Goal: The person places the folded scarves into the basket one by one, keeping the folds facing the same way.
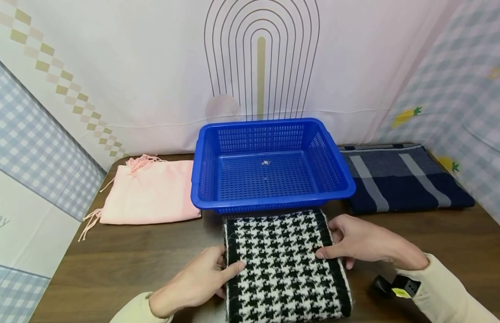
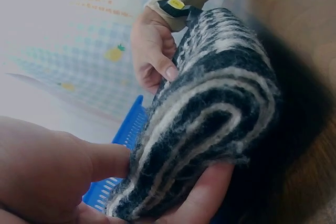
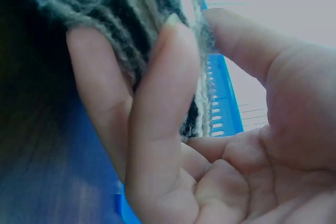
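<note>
On the tabletop (image 1: 112,260), both hands, left (image 1: 193,282) and right (image 1: 363,244), pinch the folded scarf (image 1: 284,269) by its sides, basket (image 1: 270,166) just beyond.

So there's this folded black-and-white houndstooth knit scarf (image 1: 284,264), thick and fuzzy, with solid black bands running down both long sides. It's lying flat on the brown wooden table, right at the near edge, its far end just in front of the blue plastic basket. It's folded into a chunky rectangular stack, long side pointing away from the person. From the left wrist view you can see the layers curling round each other at the fold (image 2: 210,124), several thicknesses deep, woolly and a bit frayed-looking.
</note>
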